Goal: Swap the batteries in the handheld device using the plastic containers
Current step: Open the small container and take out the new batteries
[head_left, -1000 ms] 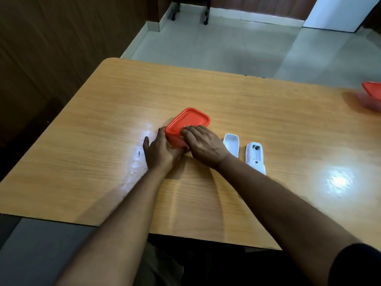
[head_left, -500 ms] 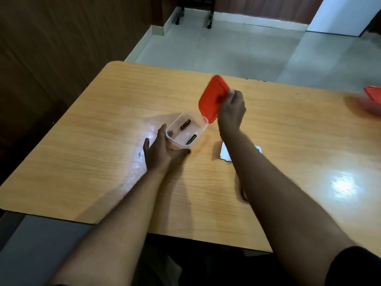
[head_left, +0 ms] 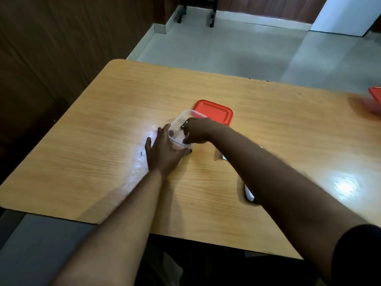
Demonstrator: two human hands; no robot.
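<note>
A clear plastic container [head_left: 179, 122] stands open in the middle of the wooden table [head_left: 103, 124]. My left hand [head_left: 162, 151] presses against its near left wall, holding it steady. My right hand [head_left: 199, 130] is inside the container, fingers closed around a dark battery [head_left: 184, 124] whose end sticks out. The container's red lid [head_left: 214, 110] lies flat on the table just behind it. My right forearm hides nearly all of the white handheld device [head_left: 248, 195]; only a white end and a sliver of the battery cover [head_left: 223, 157] show.
A second red-lidded container [head_left: 375, 97] sits blurred at the table's far right edge. A dark wooden wall runs along the left. Tiled floor and chair legs lie beyond the far edge.
The red lid came off the container, was carried up and right, and now lies behind it. My right hand then went into the container onto a battery. My left hand stayed put.
</note>
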